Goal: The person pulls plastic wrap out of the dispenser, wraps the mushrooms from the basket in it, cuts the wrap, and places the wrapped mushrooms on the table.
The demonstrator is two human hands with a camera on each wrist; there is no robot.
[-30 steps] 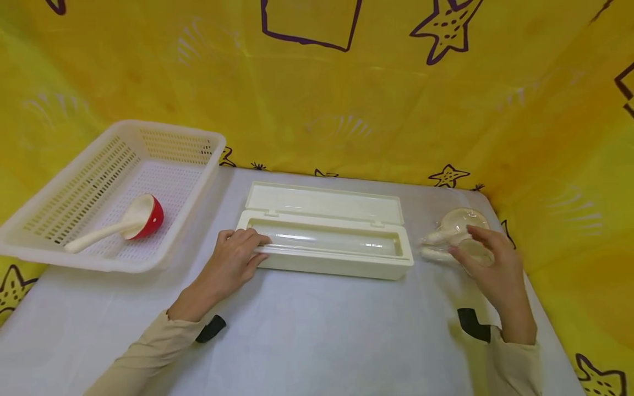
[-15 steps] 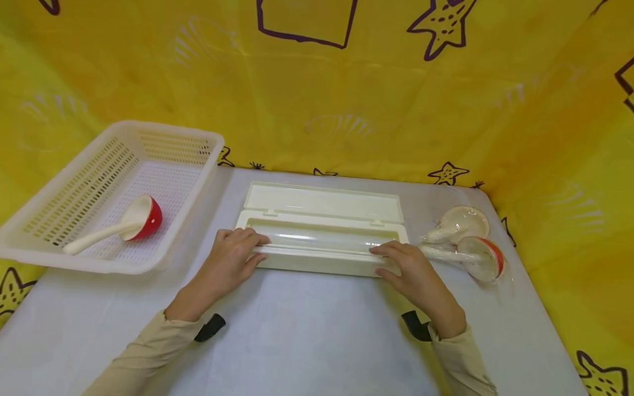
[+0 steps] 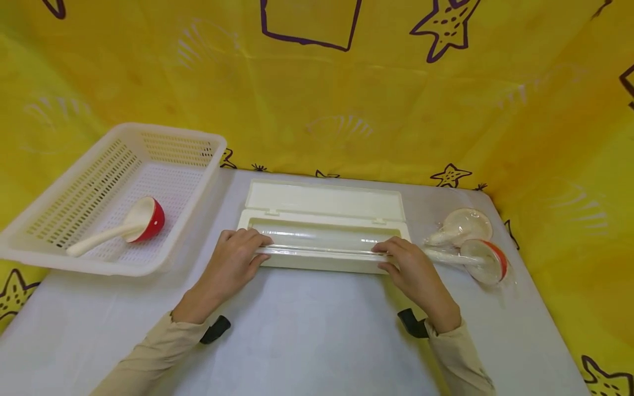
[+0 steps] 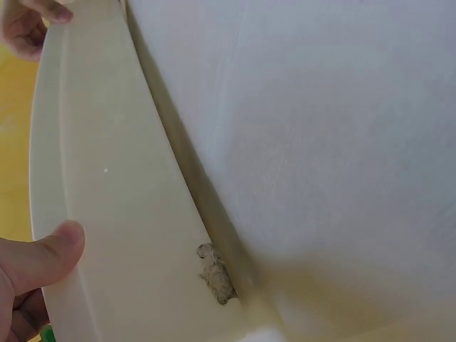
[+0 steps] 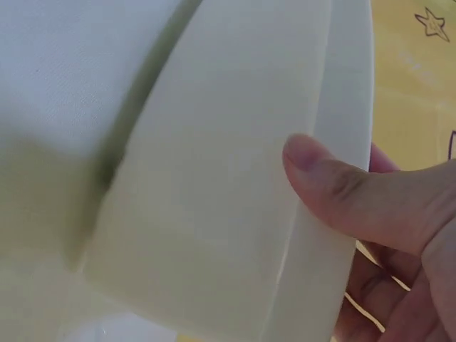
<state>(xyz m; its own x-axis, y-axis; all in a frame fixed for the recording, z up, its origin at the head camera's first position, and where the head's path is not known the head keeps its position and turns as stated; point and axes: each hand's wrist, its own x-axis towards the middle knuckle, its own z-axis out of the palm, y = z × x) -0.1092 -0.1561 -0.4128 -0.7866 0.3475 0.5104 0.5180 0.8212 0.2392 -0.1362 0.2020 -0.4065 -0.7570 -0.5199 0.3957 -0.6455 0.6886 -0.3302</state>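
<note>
A cream cling film dispenser (image 3: 322,263) lies lengthwise in front of me, its lid (image 3: 324,199) folded back. Inside rests a shiny, translucent roll of cling film (image 3: 317,234). My left hand (image 3: 233,258) pinches the dispenser's front edge near its left end, fingers over the top and thumb on the front wall. Near the right end, my right hand (image 3: 416,272) pinches the same edge likewise; its thumb (image 5: 342,185) shows against the front wall in the right wrist view. A glossy strip runs along the edge between both hands. Whether the fingertips also hold film, I cannot tell.
Two ladles wrapped in clear film, one pale (image 3: 465,224) and one red-rimmed (image 3: 487,263), lie right of the dispenser. At left stands a white perforated basket (image 3: 190,220) holding a red and white ladle (image 3: 143,220). A yellow patterned cloth (image 3: 317,99) hangs behind the table.
My right hand has left the wrapped ladles and moved left onto the dispenser's front edge. My left hand has stayed at the left end.
</note>
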